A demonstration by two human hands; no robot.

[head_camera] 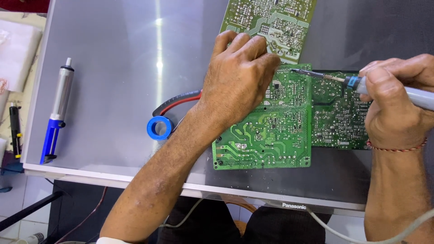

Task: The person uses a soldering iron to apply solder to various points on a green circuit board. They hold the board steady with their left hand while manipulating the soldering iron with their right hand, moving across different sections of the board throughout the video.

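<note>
Green circuit board (266, 135) flat on grey table (113, 90), left hand (239, 86) fingers curled pressing it, right hand (393, 104) fingers gripping soldering iron (361, 83), blue solder spool (159, 127) nearby.

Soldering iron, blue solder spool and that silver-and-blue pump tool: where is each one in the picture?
soldering iron (332, 78), head view, on its metal shaft near the tip.
blue solder spool (159, 128), head view, on its blue rim.
silver-and-blue pump tool (61, 97), head view, on its silver barrel.
</note>
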